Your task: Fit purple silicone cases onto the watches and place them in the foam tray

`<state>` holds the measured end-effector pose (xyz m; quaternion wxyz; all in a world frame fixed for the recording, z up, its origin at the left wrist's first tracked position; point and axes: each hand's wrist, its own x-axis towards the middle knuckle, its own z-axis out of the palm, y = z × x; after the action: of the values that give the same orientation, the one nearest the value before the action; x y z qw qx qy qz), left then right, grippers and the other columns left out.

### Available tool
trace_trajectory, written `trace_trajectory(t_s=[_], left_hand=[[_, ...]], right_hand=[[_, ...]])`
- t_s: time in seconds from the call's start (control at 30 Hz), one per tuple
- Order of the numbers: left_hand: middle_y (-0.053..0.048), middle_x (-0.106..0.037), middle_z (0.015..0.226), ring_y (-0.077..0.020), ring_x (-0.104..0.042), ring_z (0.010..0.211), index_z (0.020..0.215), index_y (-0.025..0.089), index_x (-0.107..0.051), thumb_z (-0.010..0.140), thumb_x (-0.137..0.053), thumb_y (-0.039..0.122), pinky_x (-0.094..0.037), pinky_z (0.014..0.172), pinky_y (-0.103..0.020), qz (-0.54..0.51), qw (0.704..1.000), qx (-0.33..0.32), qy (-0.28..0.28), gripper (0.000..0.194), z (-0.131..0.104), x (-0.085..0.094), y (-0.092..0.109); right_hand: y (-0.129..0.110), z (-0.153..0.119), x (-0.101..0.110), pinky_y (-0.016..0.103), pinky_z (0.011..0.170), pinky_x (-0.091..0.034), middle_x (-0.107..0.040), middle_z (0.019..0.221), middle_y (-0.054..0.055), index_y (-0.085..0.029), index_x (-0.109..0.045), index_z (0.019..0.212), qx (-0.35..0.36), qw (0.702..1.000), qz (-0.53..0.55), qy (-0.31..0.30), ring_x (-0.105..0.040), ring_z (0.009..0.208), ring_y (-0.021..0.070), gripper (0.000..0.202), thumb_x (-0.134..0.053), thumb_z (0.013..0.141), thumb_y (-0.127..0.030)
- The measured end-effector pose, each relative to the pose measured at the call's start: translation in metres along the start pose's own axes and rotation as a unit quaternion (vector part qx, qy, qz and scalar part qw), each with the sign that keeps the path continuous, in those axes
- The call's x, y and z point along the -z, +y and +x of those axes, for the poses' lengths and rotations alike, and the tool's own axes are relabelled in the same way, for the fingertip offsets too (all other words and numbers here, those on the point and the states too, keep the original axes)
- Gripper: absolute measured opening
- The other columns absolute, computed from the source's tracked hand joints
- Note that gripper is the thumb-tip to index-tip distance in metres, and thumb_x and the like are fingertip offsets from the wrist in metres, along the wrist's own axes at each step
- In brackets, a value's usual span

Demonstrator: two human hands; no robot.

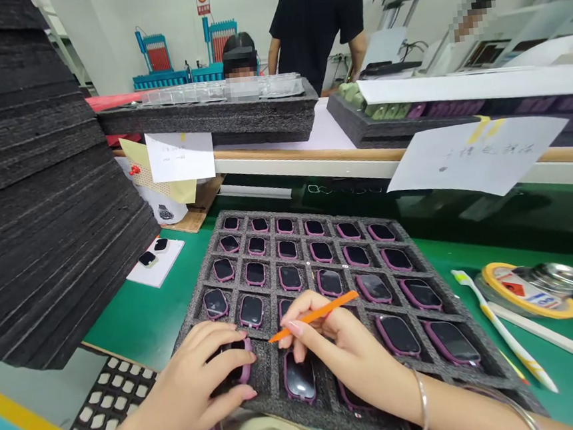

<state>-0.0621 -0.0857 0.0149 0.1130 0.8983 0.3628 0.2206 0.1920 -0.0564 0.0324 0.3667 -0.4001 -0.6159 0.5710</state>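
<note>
A dark grey foam tray holds several purple-framed watch cases with black screens in its compartments. My left hand is at the tray's front left corner, its fingers curled over one purple watch case there. An orange pointed stick is pinched in my right hand, its tip pointing left, close to my left fingertips. Just below my right fingers lies another watch case in its compartment. Part of the tray is hidden under my right hand and forearm.
Black foam sheets are stacked high at the left. A toothbrush and yellow tape roll lie right of the tray. Two watch cases rest on a white pad. Behind the shelf, a person stands.
</note>
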Motion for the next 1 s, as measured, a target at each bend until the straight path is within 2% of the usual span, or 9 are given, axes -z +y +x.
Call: trace_trajectory(t_s=[0.13,0.27,0.53,0.8,1.0], left_hand=[[-0.009,-0.065,0.108,-0.0257,-0.062,0.111,0.107,0.021,-0.065,0.091,-0.069,0.034,-0.054,0.096,-0.042,-0.013,0.998,-0.005,0.067,0.021,-0.002,-0.01,-0.002],[-0.008,-0.065,0.104,-0.025,-0.064,0.108,0.104,0.022,-0.065,0.09,-0.071,0.038,-0.055,0.094,-0.041,-0.024,0.996,0.005,0.081,0.023,-0.002,-0.013,0.001],[-0.008,-0.069,0.115,-0.0243,-0.065,0.11,0.119,0.023,-0.051,0.083,-0.075,0.049,-0.054,0.095,-0.041,-0.073,0.99,0.11,0.055,0.05,-0.006,-0.014,0.003],[-0.005,-0.068,0.117,-0.0236,-0.063,0.112,0.117,0.025,-0.05,0.081,-0.078,0.049,-0.051,0.097,-0.041,-0.087,0.985,0.144,0.025,0.052,-0.004,-0.011,0.003],[-0.006,-0.066,0.113,-0.0236,-0.06,0.11,0.115,0.021,-0.053,0.08,-0.077,0.053,-0.047,0.096,-0.039,-0.086,0.988,0.126,0.033,0.053,-0.004,-0.01,0.004]], right_hand=[[0.01,0.014,-0.024,0.028,0.066,-0.055,-0.068,0.078,0.002,-0.022,-0.05,0.09,0.011,0.999,0.042,-0.022,-0.065,0.065,0.0129,0.041,-0.051,0.096,-0.062],[0.023,0.018,-0.035,0.029,0.065,-0.057,-0.065,0.072,0.0,-0.023,-0.047,0.091,0.006,0.999,0.044,-0.032,-0.066,0.065,0.0137,0.039,-0.048,0.098,-0.061],[0.022,0.013,-0.034,0.026,0.067,-0.056,-0.058,0.08,0.001,-0.02,-0.053,0.088,0.049,0.998,-0.02,-0.045,-0.063,0.067,0.0116,0.035,-0.045,0.102,-0.052],[0.027,0.014,-0.032,0.026,0.066,-0.057,-0.056,0.083,0.001,-0.02,-0.052,0.09,0.074,0.995,-0.041,-0.048,-0.065,0.067,0.0111,0.028,-0.043,0.105,-0.042],[0.028,0.013,-0.032,0.025,0.065,-0.054,-0.056,0.082,0.001,-0.02,-0.055,0.089,0.089,0.993,-0.06,-0.046,-0.063,0.067,0.0111,0.026,-0.045,0.104,-0.039]])
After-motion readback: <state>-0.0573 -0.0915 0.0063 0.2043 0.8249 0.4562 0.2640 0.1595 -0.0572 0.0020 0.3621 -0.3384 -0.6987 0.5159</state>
